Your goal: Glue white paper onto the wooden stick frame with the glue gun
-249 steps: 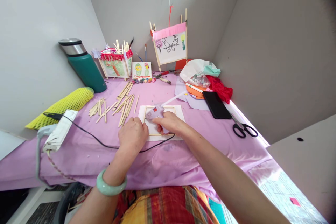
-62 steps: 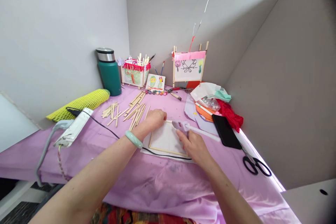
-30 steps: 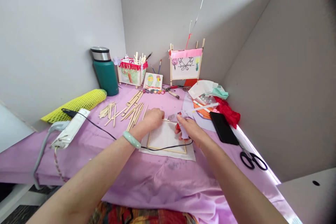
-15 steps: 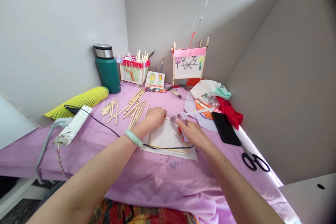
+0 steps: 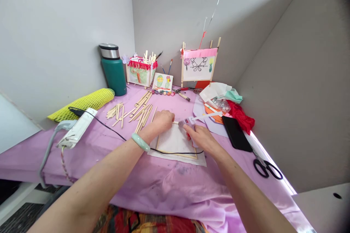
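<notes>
The glue gun (image 5: 188,121), gripped by the right hand (image 5: 202,138), is aimed along the frame stick (image 5: 176,122) toward the left hand (image 5: 163,121), its hold hidden.

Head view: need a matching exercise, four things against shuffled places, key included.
1. pale purple plastic glue gun
2. teal bottle with silver lid
3. black-handled steel scissors
4. white rectangular sheet

A. next to the black rectangular phone
B. beneath the thin wooden-stick frame
C. in the right hand
D. beside the yellow mesh sleeve

Pairs: 1-C, 2-D, 3-A, 4-B
</notes>
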A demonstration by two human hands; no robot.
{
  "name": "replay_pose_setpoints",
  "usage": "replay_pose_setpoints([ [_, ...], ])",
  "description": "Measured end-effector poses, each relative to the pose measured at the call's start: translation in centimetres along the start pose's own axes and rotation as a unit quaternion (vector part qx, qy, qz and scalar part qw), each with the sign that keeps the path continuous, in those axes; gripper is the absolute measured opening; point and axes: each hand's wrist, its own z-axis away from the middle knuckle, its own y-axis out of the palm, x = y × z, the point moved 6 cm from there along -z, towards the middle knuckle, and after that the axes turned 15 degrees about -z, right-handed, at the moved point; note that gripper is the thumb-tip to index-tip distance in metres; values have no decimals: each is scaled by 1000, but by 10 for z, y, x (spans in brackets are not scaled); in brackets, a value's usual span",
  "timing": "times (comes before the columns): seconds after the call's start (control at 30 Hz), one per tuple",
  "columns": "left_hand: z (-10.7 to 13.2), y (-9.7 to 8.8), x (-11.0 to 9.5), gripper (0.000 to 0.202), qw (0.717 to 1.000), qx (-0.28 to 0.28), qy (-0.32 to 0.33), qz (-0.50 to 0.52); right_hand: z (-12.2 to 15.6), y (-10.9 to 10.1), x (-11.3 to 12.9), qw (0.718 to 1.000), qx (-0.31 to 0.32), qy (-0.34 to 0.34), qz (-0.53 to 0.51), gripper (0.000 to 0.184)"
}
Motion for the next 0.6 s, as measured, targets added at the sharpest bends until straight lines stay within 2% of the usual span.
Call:
replay_pose_setpoints([
  [0.13,1,-1,0,23,1000,0,1,2,-4,2,-4,1000,-11,-3,-3,52],
  [0.3,1,1,0,23,1000,0,1,7,-3,-4,-4,999,-37,-1,7,51],
  [0.5,0,3,0,23,1000,-1,1,6,-1,0,-6,998,-12,16,-57,50],
  [0.6,0,3,0,23,1000,-4,6,4,-2,0,-2,998,-14,-10,-57,51],
])
